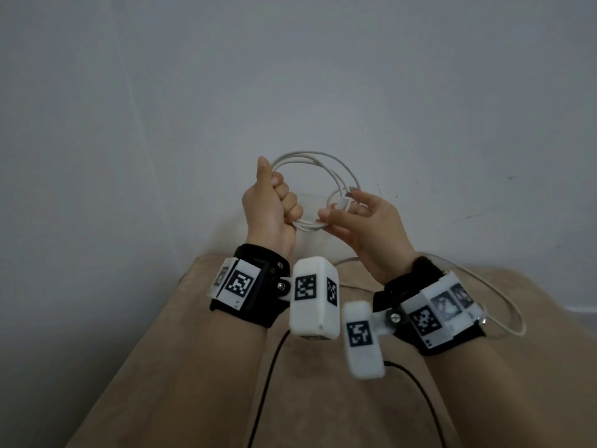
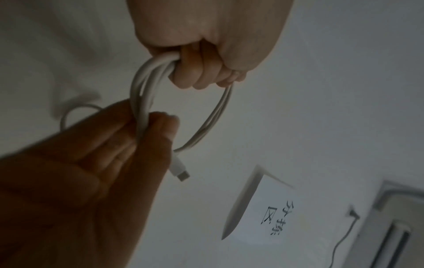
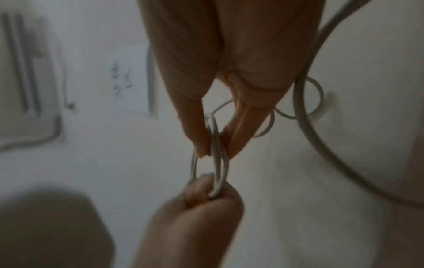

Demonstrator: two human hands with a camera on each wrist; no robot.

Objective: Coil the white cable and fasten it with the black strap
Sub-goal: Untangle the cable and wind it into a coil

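Observation:
The white cable hangs in a coil of several loops in front of the wall. My left hand grips one side of the coil in a fist, thumb up. My right hand pinches the bundled strands just beside that fist. In the left wrist view the strands run from the left fist down into the right fingers. A connector end dangles below. The right wrist view shows the same pinch on the cable. A loose tail trails past my right wrist. No black strap is visible.
A beige cushion lies below my forearms, against a grey-white wall. Black leads from the wrist cameras run across it. A paper note with writing is stuck on the wall.

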